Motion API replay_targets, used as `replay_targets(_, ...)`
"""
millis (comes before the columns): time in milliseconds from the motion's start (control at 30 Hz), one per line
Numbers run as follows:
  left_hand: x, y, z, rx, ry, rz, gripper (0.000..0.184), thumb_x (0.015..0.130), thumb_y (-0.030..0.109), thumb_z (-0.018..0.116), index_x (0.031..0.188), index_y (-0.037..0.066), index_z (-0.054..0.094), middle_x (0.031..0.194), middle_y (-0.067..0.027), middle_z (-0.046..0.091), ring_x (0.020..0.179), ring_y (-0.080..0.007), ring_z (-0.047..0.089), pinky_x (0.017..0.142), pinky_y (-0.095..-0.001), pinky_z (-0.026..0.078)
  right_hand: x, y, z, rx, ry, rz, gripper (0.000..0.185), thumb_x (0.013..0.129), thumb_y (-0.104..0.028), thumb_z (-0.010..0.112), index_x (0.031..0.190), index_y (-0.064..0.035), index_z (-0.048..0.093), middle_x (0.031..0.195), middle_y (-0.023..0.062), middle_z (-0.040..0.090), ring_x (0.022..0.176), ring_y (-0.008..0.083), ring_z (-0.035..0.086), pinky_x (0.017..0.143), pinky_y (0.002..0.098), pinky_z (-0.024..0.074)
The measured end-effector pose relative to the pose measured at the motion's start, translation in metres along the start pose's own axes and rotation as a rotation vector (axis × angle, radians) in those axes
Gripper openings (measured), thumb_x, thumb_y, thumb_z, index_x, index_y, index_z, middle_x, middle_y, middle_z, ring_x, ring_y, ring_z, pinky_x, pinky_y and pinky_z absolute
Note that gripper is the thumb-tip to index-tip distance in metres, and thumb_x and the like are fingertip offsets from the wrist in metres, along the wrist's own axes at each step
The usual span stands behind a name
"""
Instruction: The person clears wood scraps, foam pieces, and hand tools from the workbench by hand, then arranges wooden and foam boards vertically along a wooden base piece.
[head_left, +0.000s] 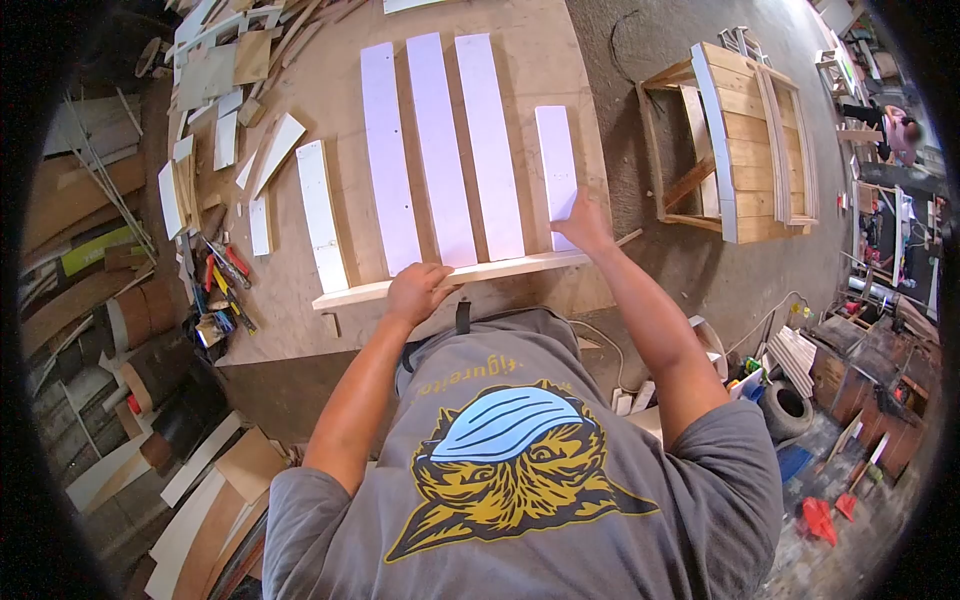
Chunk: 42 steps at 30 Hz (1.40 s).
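My left hand (418,290) is closed over a long pale wooden strip (350,295) that lies crosswise near the edge of the work table. My right hand (588,225) grips the near end of a short white board (555,160), thumb and fingers at its sides. Between my hands, three longer white boards, a left one (390,160), a middle one (440,150) and a right one (490,150), lie side by side with gaps, their near ends at the strip. Another short white board (321,215) sits at the left end of the row.
Wood offcuts (225,75) cover the table's far left. Pliers and other hand tools (228,270) lie at its left edge. On the floor to the right stands a slatted wooden frame (755,145). A tire (788,410) is at lower right. Another person (897,130) is far right.
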<state>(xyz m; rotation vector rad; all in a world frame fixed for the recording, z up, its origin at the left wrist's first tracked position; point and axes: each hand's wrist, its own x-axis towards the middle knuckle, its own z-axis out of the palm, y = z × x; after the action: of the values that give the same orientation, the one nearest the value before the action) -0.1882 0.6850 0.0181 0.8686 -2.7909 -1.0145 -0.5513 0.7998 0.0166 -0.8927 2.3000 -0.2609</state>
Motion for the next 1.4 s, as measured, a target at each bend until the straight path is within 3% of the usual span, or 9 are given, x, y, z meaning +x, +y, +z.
replay_targets(167,-0.001,0.002,-0.004,-0.005,-0.001,-0.002,0.032,0.086,0.033,0.082,0.111,0.013,0.078,0.109,-0.0081,0.076,0.100,-0.0308,0.071,0.085,-0.0438,0.057,-0.003,-0.028,-0.008,-0.158,0.066,-0.061,0.083,0.081,-0.046,0.084,0.133,0.0075,0.049,0.114,0.0321,0.069,0.108,0.0472,0.069,0.092,0.0532,0.0574)
replay_targets(267,-0.001,0.003,-0.004,-0.009,-0.011,-0.022,0.031,0.086,0.033,0.081,0.111,0.013,0.078,0.109,-0.0083,0.077,0.100,-0.0311,0.071,0.086,-0.0440,0.057,-0.004,-0.063,-0.002,-0.180,0.045,-0.145,0.087,0.086,-0.056,0.077,0.137,0.0074,0.048,0.123,0.0316,0.066,0.113,0.0453,0.068,0.093,0.0542,0.0577)
replay_targets(367,0.000,0.003,-0.007,-0.015,-0.041,-0.037,0.033,0.089,0.037,0.080,0.112,0.013,0.078,0.111,-0.0106,0.077,0.102,-0.0331,0.071,0.087,-0.0445,0.058,0.001,-0.094,0.015,-0.099,-0.042,-0.131,0.095,0.087,-0.059,0.076,0.147,0.0075,0.043,0.130,0.0303,0.063,0.117,0.0443,0.066,0.092,0.0551,0.0579)
replay_targets(467,0.001,0.005,-0.007,-0.025,-0.026,-0.031,0.033,0.089,0.038,0.080,0.112,0.013,0.078,0.109,-0.0102,0.077,0.100,-0.0334,0.071,0.085,-0.0448,0.058,0.007,-0.108,0.047,-0.181,0.167,-0.238,0.112,0.086,-0.052,0.080,0.164,-0.0010,0.017,0.127,0.0335,0.062,0.113,0.0484,0.067,0.093,0.0554,0.0571)
replay_targets(567,0.000,0.001,-0.002,-0.012,-0.017,-0.015,0.033,0.090,0.039,0.079,0.112,0.013,0.078,0.105,-0.0100,0.077,0.097,-0.0335,0.071,0.083,-0.0453,0.058,0.007,-0.129,0.038,-0.139,-0.082,-0.130,0.117,0.086,-0.052,0.080,0.167,-0.0053,0.011,0.127,0.0327,0.063,0.111,0.0486,0.068,0.091,0.0560,0.0581)
replay_targets(667,-0.001,0.003,-0.005,-0.003,0.004,0.010,0.033,0.091,0.039,0.078,0.112,0.013,0.077,0.103,-0.0100,0.077,0.095,-0.0333,0.071,0.082,-0.0452,0.057,0.011,-0.126,0.040,-0.180,-0.115,-0.103,0.118,0.086,-0.050,0.080,0.169,-0.0109,0.007,0.125,0.0314,0.064,0.110,0.0460,0.070,0.089,0.0554,0.0592)
replay_targets(867,-0.001,0.002,-0.004,-0.001,0.012,0.014,0.032,0.092,0.040,0.076,0.112,0.014,0.077,0.105,-0.0087,0.076,0.095,-0.0323,0.070,0.082,-0.0443,0.057,0.009,-0.121,0.038,-0.190,-0.125,-0.058,0.109,0.090,-0.048,0.076,0.170,-0.0179,0.009,0.123,0.0285,0.066,0.108,0.0422,0.072,0.087,0.0541,0.0602)
replay_targets(1400,-0.002,0.004,-0.006,0.009,-0.030,-0.014,0.034,0.092,0.040,0.075,0.115,0.015,0.076,0.109,-0.0070,0.076,0.099,-0.0314,0.070,0.083,-0.0442,0.057,0.008,-0.116,0.031,-0.173,-0.139,-0.042,0.107,0.090,-0.044,0.075,0.169,-0.0114,0.012,0.125,0.0296,0.064,0.110,0.0447,0.070,0.090,0.0558,0.0587)
